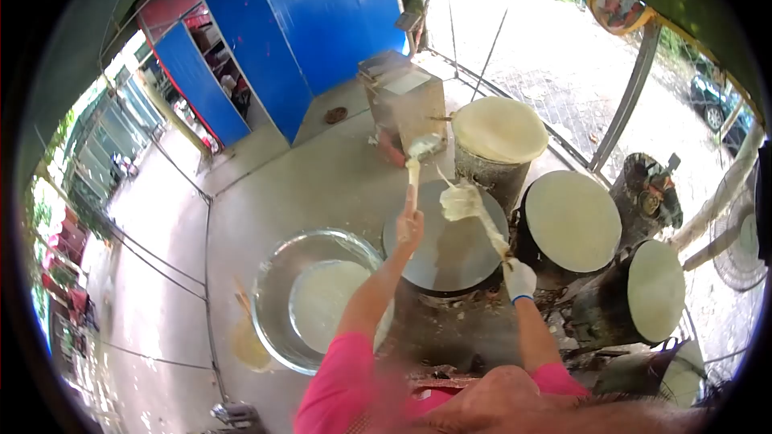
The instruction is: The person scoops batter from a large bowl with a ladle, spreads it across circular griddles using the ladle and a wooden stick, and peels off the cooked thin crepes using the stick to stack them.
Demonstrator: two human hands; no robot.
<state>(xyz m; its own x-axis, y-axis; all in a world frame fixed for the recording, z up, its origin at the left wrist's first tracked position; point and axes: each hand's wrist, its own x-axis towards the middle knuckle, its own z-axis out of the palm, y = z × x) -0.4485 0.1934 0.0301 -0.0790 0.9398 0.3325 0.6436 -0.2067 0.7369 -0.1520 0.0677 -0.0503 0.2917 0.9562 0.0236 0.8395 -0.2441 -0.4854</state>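
Observation:
My bare left hand [410, 227] is closed round the pale handle of a ladle [425, 145], whose bowl end points away from me, beyond the dark round griddle [418, 253]. In a white glove, my right hand [519, 280] grips a batter-coated spatula [482, 221] by its lower end. The spatula's wide end, thick with pale batter, hangs above the griddle's far right part. A wet-looking darker patch marks the griddle surface. Left of it stands a large metal basin [269, 305] with an inner vessel of pale batter [330, 297].
Around the griddle stand drum stoves topped with pale round sheets [500, 130], [572, 221], [655, 292]. A cardboard box [418, 104] is behind. Blue panels [330, 16] close the back; a fan [736, 245] stands at right. Something round and yellowish [251, 344] lies beside the basin.

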